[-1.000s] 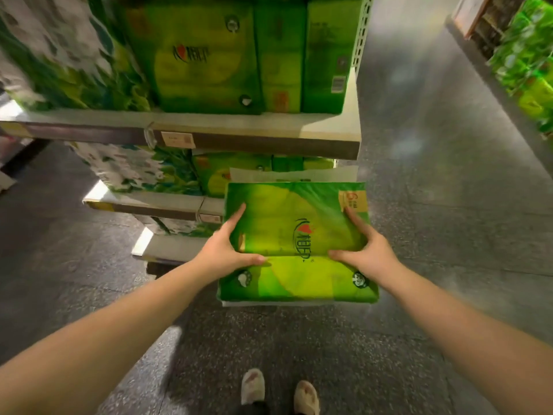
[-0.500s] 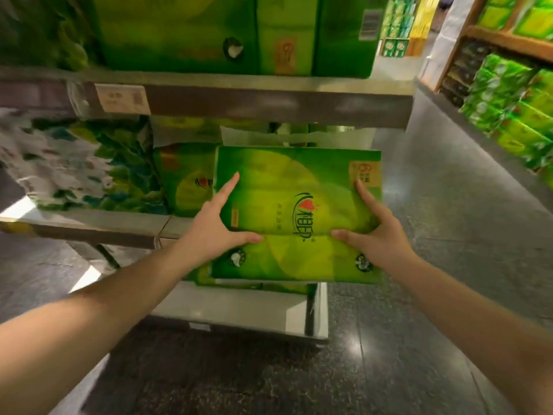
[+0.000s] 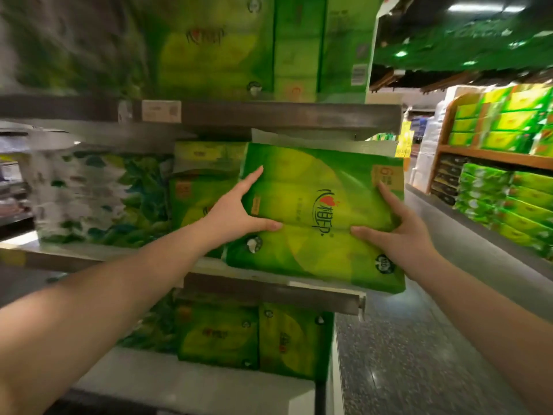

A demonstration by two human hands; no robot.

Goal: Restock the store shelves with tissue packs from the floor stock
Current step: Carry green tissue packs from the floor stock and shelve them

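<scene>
The left hand [image 3: 236, 212] held the left side of a green tissue pack [image 3: 317, 217], with its thumb lying across the front and its fingers reaching up along the edge. The right hand [image 3: 401, 235] held the right side of the same pack in the same way, thumb on the front and one finger pointing up near an orange patch in the corner. So the pack sat between the two hands, facing the person, a bit tilted. Its bottom edge hung just above the front of the middle shelf [image 3: 269, 289], and its top was close under the upper shelf [image 3: 284, 115]. Right behind the pack on the left stood another green pack [image 3: 194, 199], and next to that a big white pack with leaves [image 3: 98, 199] on it. More green packs [image 3: 254, 333] stood on the shelf below. Green boxes [image 3: 299, 46] stood on the upper shelf. Far off on the right, another rack [image 3: 493, 157] held many green packs too.
</scene>
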